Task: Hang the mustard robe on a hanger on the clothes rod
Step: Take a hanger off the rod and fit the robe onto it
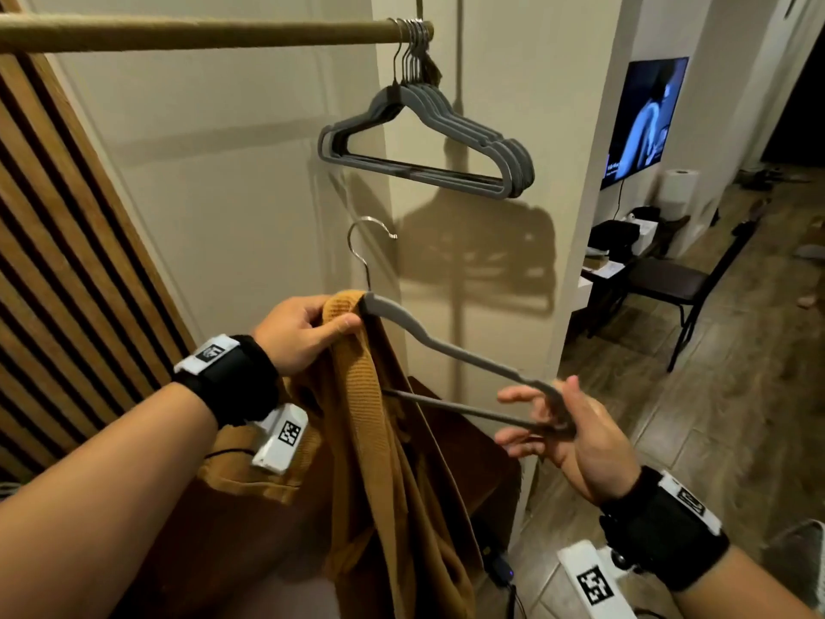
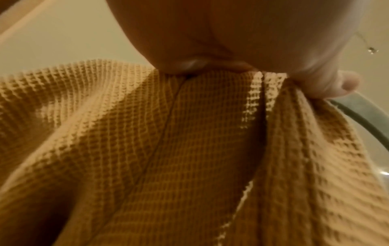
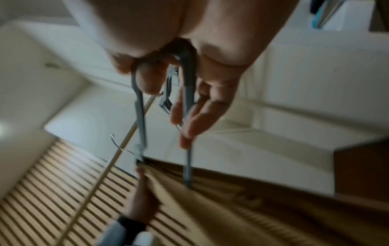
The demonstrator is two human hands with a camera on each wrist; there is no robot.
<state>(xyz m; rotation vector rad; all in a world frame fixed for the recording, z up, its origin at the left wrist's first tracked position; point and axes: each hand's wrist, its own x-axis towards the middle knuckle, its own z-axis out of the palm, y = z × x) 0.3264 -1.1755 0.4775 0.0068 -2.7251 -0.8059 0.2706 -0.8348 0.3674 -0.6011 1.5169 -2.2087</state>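
The mustard waffle-weave robe (image 1: 379,440) hangs down from my left hand (image 1: 330,319), which pinches its collar against the neck of a grey hanger (image 1: 446,346). The hanger's metal hook (image 1: 370,243) points up, well below the clothes rod (image 1: 201,33). My right hand (image 1: 531,422) grips the hanger's right end, and that arm is bare of cloth. In the left wrist view the robe (image 2: 168,149) fills the frame under my thumb (image 2: 328,84). In the right wrist view the hanger (image 3: 189,99) loops round my fingers (image 3: 195,119).
Several spare grey hangers (image 1: 428,140) hang at the rod's right end. A slatted wood panel (image 1: 67,239) stands on the left, a white wall behind. To the right, a doorway opens onto a room with a TV (image 1: 643,118) and a chair (image 1: 669,283).
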